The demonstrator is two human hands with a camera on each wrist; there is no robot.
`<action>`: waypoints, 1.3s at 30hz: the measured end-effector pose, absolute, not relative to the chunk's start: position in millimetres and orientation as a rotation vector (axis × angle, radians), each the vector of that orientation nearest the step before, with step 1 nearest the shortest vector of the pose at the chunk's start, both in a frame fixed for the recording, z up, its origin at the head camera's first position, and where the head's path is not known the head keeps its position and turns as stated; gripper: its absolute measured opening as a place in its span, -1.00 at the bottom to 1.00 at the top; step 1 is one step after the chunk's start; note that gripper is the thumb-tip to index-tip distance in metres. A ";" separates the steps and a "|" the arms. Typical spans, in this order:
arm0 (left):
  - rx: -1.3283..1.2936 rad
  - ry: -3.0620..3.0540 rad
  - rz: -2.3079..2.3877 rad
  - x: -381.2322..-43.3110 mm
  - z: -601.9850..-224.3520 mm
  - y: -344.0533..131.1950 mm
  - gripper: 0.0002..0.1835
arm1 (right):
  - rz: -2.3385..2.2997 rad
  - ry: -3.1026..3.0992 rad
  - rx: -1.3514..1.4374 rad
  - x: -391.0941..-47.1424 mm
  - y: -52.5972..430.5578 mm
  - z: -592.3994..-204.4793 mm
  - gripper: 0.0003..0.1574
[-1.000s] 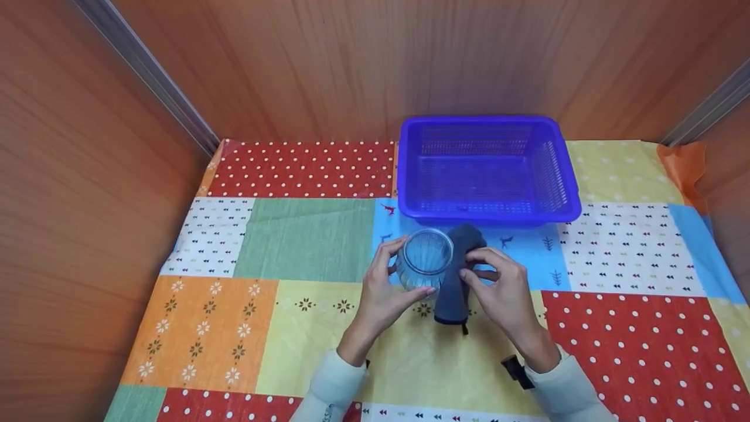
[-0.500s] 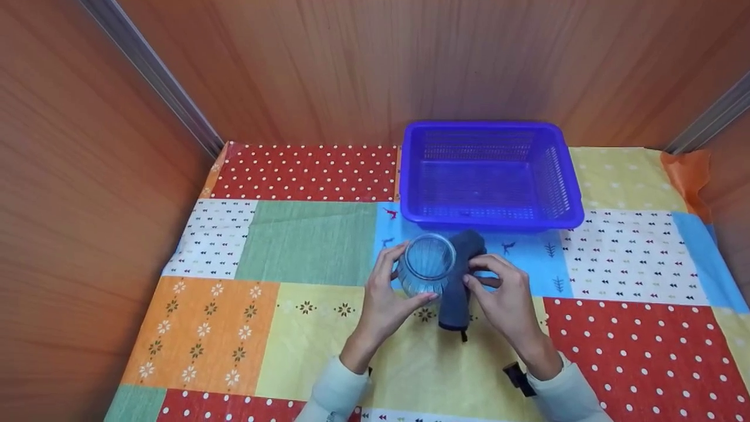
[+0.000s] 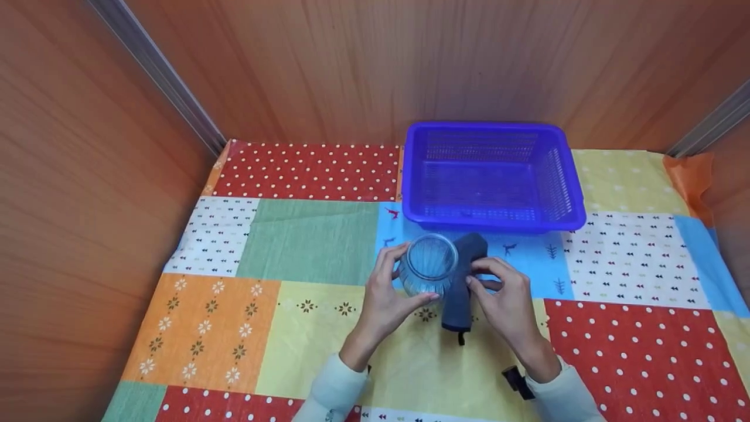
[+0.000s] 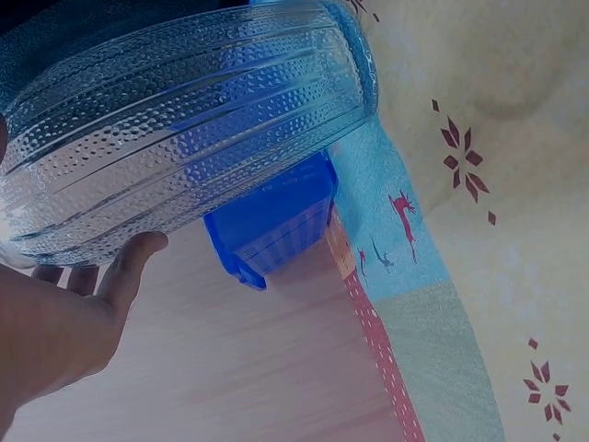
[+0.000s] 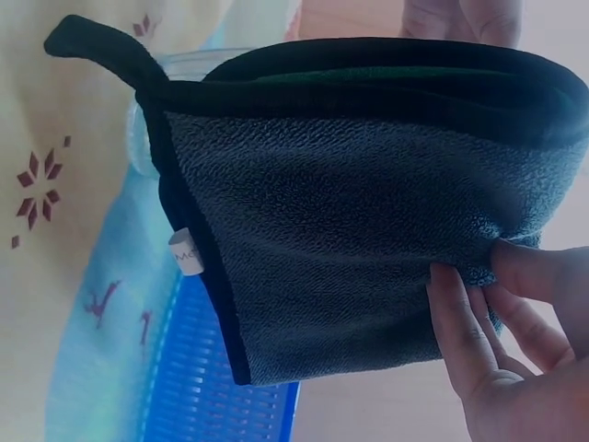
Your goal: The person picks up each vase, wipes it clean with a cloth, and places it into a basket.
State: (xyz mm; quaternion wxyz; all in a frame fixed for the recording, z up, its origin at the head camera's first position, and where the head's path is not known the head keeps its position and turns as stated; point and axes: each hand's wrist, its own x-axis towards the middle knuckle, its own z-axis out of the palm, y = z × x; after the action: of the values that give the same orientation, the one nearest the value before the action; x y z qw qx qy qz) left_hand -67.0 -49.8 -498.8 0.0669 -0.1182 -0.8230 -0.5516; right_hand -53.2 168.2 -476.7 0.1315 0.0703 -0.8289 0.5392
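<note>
With noon at the far side of the table, we see the person's left hand [image 3: 384, 296] grasping a glass jar [image 3: 425, 272] from about eight o'clock, the fingers round its far left side and the thumb along its near side. The jar's round mouth faces up toward the head camera, and from the left wrist we make out lengthwise ridges and a dimpled surface on its wall. The right hand [image 3: 505, 293] pinches a folded grey cloth [image 3: 457, 299] between thumb and fingers, coming to it from between three and four o'clock. This cloth lies alongside the jar at about four o'clock, its long side running from near to far; we cannot tell whether the two touch along their whole length. From the right wrist we pick out its black border, a small white tag [image 5: 186, 253] and a black hanging loop [image 5: 101, 44] at one corner. Pale sleeves [image 3: 334, 384] cover both forearms, and a black strap [image 3: 518, 382] shows at the right cuff. Past the jar, at one o'clock, we find a purple-blue plastic basket [image 3: 495, 221] with slotted sides. Under everything we see a patchwork tablecloth [image 3: 316, 240], with a green patch at ten o'clock and dotted red at four. Wood-grained panels [image 3: 316, 70] stand at noon beyond it.
</note>
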 end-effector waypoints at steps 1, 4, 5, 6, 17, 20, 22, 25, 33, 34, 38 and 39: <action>-0.357 -2.480 -1.663 -67.1 -499.0 -49.8 -0.04 | 1.565 -2.408 0.201 -53.2 168.2 -477.2 -0.73; -0.357 -2.479 -1.670 -68.1 -499.8 -49.8 -0.05 | 1.569 -2.402 0.191 -53.4 168.5 -478.9 -0.73; -0.356 -2.478 -1.673 -68.4 -500.1 -49.8 -0.05 | 1.570 -2.401 0.188 -53.5 168.7 -479.8 -0.74; -0.355 -2.479 -1.677 -68.5 -500.3 -49.8 -0.05 | 1.574 -2.399 0.185 -53.6 168.9 -480.7 -0.74; -0.294 -2.469 -1.898 -67.7 -497.1 -53.5 -0.08 | 1.632 -2.345 0.171 -51.6 168.9 -489.9 -0.73; -0.255 -2.478 -1.925 -67.9 -495.7 -53.7 -0.09 | 1.633 -2.362 0.154 -52.2 169.7 -492.4 -0.73; -0.238 -2.487 -1.921 -68.1 -494.7 -53.5 -0.08 | 1.631 -2.379 0.143 -52.4 170.2 -494.5 -0.72; -0.220 -2.503 -1.907 -68.7 -493.9 -53.2 -0.07 | 1.627 -2.397 0.136 -52.3 170.6 -497.2 -0.71; -0.193 -2.489 -1.936 -68.2 -494.0 -52.2 -0.07 | 1.659 -2.410 0.138 -52.7 171.5 -504.0 -0.71; -0.191 -2.487 -1.938 -68.0 -494.3 -52.3 -0.08 | 1.666 -2.413 0.135 -53.0 171.5 -505.5 -0.70; -0.188 -2.484 -1.938 -67.3 -495.1 -52.8 -0.08 | 1.686 -2.425 0.135 -52.4 170.8 -510.6 -0.71; -0.188 -2.486 -1.936 -67.1 -495.2 -52.8 -0.08 | 1.690 -2.429 0.133 -52.2 170.7 -511.9 -0.71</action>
State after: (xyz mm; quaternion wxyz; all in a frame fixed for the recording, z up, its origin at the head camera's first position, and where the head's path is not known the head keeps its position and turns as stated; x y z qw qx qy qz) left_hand -67.1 -52.8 -495.2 -0.0075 -0.0595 -0.7874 -0.6135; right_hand -52.2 170.7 -511.9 0.0897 0.0448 -0.8167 0.5683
